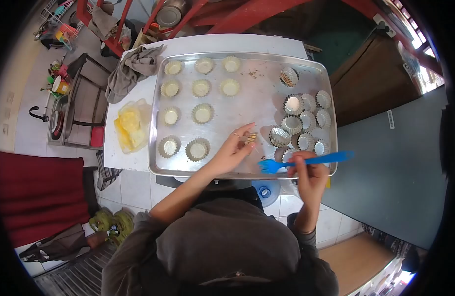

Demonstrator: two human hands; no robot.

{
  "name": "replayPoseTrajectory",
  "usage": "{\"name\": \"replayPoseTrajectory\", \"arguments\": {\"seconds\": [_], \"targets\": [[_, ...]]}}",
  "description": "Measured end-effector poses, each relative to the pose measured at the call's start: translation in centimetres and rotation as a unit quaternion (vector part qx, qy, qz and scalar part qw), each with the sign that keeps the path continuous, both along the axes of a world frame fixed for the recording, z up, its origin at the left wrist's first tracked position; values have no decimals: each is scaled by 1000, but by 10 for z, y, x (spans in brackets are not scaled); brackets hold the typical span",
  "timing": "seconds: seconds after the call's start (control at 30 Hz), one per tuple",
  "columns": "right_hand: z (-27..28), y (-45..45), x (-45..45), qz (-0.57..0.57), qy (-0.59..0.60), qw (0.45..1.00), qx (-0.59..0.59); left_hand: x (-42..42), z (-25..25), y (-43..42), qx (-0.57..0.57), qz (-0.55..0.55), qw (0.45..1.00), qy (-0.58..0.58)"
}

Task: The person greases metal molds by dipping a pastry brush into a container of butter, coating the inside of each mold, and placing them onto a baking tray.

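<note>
- Currently, left fingers [244,127] are pinching a fluted tin [251,138] above the tray [242,109].
- Right fingers [300,162] are gripping a blue brush [271,166].
- Loose tins [291,123] are lying beyond these.

Brush: blue, with a fringed head, held level in the right hand [310,176] above the tray [247,106].
Held mould [250,138]: small, fluted, metallic, tilted in the left hand's [236,150] fingers.
Left-side moulds [202,113]: ten, fluted, pale inside, openings up, spaced in rows.
Right-side moulds [291,124]: shiny, loosely clustered, some tilted; one sits apart farther back.
</note>
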State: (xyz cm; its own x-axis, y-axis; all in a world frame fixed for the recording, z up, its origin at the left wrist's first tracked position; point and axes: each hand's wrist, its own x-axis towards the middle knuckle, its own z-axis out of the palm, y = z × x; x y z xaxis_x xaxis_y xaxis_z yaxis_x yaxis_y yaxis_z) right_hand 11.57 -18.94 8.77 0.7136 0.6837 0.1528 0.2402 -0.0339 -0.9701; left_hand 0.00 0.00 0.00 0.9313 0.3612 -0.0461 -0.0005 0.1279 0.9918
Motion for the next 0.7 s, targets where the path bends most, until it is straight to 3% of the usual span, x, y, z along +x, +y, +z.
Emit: {"name": "replayPoseTrajectory", "arguments": {"seconds": [0.1, 0.23, 0.37, 0.47, 0.7], "targets": [[-9, -8, 4, -56, 76, 994, 55, 1, -8, 7, 235, 67, 967, 69], [-12, -22, 16, -67, 94, 992, 51, 11, -14, 2, 382, 137, 909, 98], [-18, -24, 13, -68, 120, 989, 59, 0, -12, 17, 541, 202, 810, 98], [-18, -24, 13, -66, 127, 988, 60, -4, 14, 14, 565, 177, 788, 166], [-20, -27, 16, -67, 138, 986, 62, 13, -5, 30, 588, 176, 768, 181]]}}
